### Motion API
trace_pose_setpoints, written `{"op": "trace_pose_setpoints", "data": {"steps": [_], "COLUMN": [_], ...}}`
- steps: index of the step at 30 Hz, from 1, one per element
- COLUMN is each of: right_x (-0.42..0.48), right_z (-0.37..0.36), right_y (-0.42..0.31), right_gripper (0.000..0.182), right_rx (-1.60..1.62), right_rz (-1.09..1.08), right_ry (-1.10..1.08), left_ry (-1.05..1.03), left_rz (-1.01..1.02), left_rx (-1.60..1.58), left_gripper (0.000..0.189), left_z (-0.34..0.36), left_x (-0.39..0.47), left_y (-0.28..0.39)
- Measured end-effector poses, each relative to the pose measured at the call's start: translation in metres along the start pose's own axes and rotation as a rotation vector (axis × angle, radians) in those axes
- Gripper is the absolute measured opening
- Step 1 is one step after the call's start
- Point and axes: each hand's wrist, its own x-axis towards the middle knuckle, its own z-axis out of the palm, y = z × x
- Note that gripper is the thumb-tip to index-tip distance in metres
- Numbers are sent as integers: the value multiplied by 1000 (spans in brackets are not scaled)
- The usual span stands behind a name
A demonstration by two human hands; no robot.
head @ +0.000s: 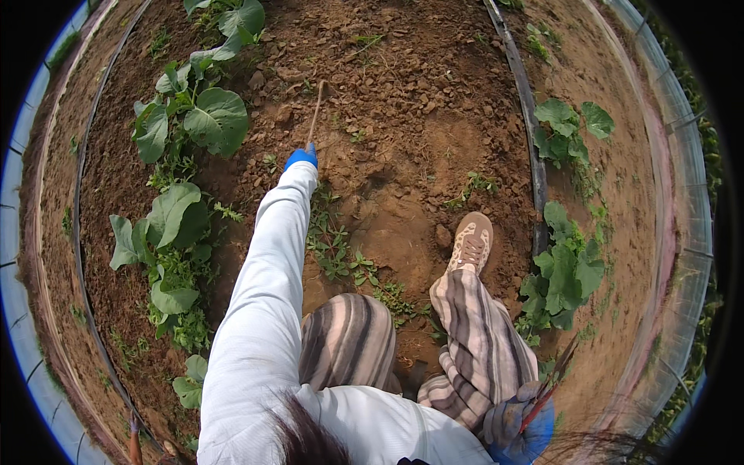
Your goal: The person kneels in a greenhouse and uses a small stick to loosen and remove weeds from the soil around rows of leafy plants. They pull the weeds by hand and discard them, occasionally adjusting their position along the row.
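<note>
My left hand (pixel 303 157), in a blue glove, reaches forward low over the soil at the end of a white sleeve. A thin brown stick or stem (pixel 317 113) runs from its fingers towards the clods, its far end bent; most of the grip is hidden. At the lower right, beside my knee, my right hand (pixel 511 421) wears a grey-and-blue glove soiled with dirt. Its fingers are closed around a red-handled tool (pixel 536 407) with a dark, narrow end pointing up and away; blur hides its exact kind. Small weeds (pixel 331 238) grow between my left arm and the bare soil.
Broad-leaved plants (pixel 216 121) form a row on the left, with others (pixel 561 279) on the right. A black irrigation hose (pixel 526 104) borders the bed on the right; a thinner line (pixel 81 174) runs left. My shoe (pixel 472 241) rests on the soil. Plastic sheeting (pixel 691 232) stands beyond.
</note>
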Motion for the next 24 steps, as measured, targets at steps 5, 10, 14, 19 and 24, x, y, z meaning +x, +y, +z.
{"op": "trace_pose_setpoints", "data": {"steps": [5,10,14,19,24], "right_x": [0,-13,-10,-14,-19], "right_z": [6,0,-4,-3,-1], "right_y": [-4,2,6,11,12], "right_gripper": [32,32,34,32,31], "right_rx": [-1,26,13,60,-37], "right_rz": [-15,-22,-41,-72,-99], "right_ry": [-35,-47,-193,-168,-156], "left_ry": [-13,-21,-50,-119,-33], "left_rz": [21,24,8,-31,21], "left_rx": [85,127,148,145,102], "left_gripper": [61,58,57,56,55], "left_z": [27,30,25,25,28], "left_x": [-25,-94,-131,-169,-193], "left_y": [-74,-131,-173,-230,-247]}}
